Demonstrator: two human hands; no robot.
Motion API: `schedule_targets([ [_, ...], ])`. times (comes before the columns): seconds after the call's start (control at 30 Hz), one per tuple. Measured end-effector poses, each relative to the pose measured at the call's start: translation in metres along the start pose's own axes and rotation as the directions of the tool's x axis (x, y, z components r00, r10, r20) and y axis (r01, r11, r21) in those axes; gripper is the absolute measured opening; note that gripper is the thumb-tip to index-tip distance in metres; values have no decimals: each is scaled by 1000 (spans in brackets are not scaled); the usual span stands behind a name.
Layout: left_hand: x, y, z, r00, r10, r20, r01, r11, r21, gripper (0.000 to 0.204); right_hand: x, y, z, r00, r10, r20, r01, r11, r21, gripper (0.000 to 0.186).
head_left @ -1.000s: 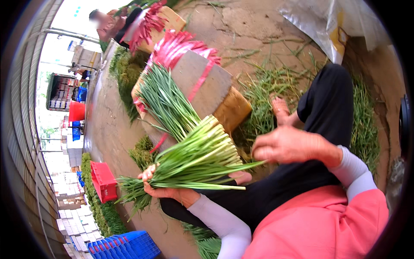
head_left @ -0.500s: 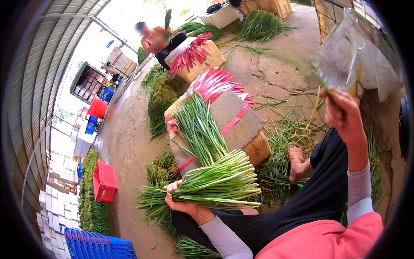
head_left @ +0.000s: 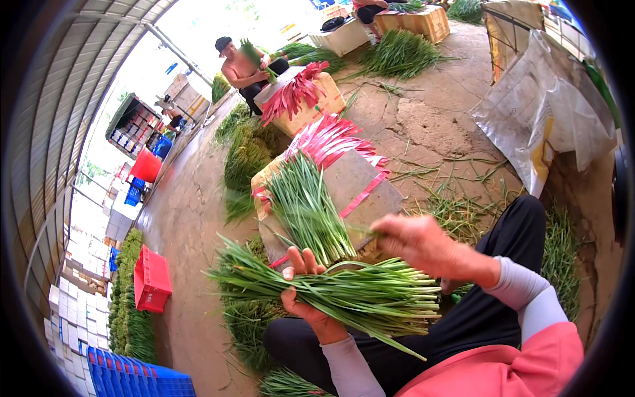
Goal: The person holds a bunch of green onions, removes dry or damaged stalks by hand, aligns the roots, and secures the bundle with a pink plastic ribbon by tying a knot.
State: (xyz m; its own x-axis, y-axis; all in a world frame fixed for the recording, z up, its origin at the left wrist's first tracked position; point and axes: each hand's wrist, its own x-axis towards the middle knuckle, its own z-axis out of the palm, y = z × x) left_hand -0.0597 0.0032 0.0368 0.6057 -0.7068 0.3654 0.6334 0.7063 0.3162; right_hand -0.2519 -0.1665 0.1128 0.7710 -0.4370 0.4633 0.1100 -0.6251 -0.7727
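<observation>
The left hand [head_left: 309, 311] is cradling a bunch of garlic chives [head_left: 377, 298] at the near centre, its fingers loosely curling around the leaves, while the bunch is hiding most of the palm; the right hand [head_left: 426, 246] is hovering just beyond the pale stem ends, blurring, its fingertips drawing narrowly together; whether they are pinching anything, I cannot tell; a second chive bunch [head_left: 307, 205] is lying farther off on a flat grey board [head_left: 370, 188], whose near edge the left hand is partly masking; thin, glossy pink-red strips [head_left: 331, 140] are fanning out along its far side; another person [head_left: 369, 13] is being cut off at the far edge; a ribbed blue crate stack [head_left: 142, 377] is running out of view at near left, a boxy red crate [head_left: 152, 281] standing beyond it; crumpled whitish plastic sheeting [head_left: 509, 119] is draping at far right, above cracked, rough ground [head_left: 436, 126]
</observation>
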Motion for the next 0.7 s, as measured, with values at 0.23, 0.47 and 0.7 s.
schedule_targets([
  [0.23,-3,-2,-6,998,26,-65,-24,999,24,17,-35,13,29,991,-110,78,119,985,-121,20],
  [0.47,-3,-2,5,991,133,34,-136,987,89,28,-61,20,13,987,-5,158,37,979,-199,17],
  [0.7,-2,-2,9,988,64,142,-56,997,-59,19,-50,14,-16,972,129,198,-107,988,-115,30],
])
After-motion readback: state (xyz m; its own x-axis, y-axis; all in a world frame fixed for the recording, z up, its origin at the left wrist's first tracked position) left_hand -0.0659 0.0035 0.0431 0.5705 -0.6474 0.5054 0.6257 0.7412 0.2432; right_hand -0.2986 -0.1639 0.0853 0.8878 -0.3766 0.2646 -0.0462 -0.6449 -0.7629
